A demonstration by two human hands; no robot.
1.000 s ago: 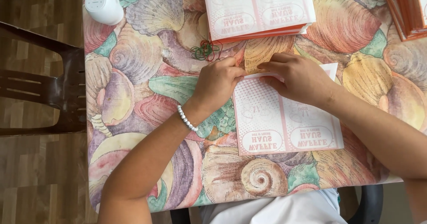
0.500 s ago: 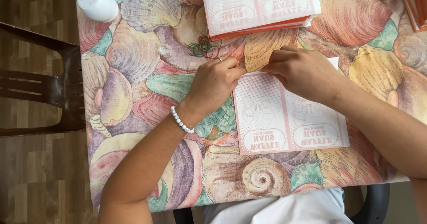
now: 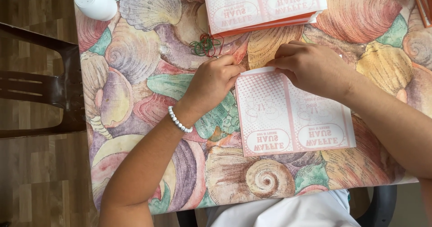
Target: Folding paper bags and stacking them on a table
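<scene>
A flat white paper bag [image 3: 292,119] with a pink printed pattern lies on the seashell-patterned tablecloth [image 3: 135,65] in front of me. My left hand [image 3: 215,80], with a white bead bracelet on its wrist, pinches the bag's far left corner. My right hand [image 3: 310,67] presses on the bag's far edge, fingers curled over it. A stack of the same paper bags [image 3: 263,4] lies further back. A small tangle of red and green rubber bands [image 3: 204,44] rests just beyond my left hand.
A white rounded device [image 3: 94,1] stands at the table's far left corner. A dark brown chair [image 3: 49,87] stands left of the table on the wooden floor. An orange-edged object [image 3: 423,2] shows at the far right.
Both hands stay at the bag's far edge with small finger shifts. The view has drifted slightly, so the table sits a little further right and lower in frame.
</scene>
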